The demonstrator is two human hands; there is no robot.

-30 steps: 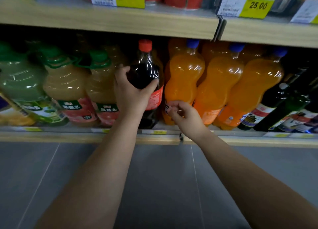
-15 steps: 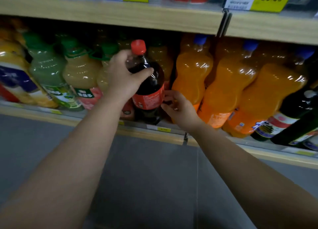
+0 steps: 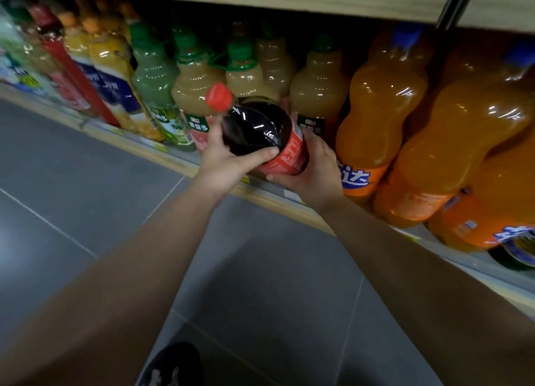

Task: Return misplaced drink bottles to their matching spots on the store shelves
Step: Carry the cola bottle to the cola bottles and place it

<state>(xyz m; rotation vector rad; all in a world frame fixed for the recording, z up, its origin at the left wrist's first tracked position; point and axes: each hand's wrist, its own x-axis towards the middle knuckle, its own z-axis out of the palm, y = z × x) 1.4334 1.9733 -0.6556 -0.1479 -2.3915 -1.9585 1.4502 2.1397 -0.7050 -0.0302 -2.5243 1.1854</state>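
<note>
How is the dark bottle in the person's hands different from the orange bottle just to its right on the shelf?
The cola bottle holds near-black liquid under a red cap; the orange soda bottle holds bright orange liquid under a blue cap. The cola bottle is tilted and held off the shelf by the left hand and right hand; the orange soda bottle stands on it. Both are large clear plastic bottles.

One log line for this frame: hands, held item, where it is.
left hand: grips cola bottle shoulder | right hand: cups its base | bottle: tilted, off shelf edge, before juice bottles
</note>
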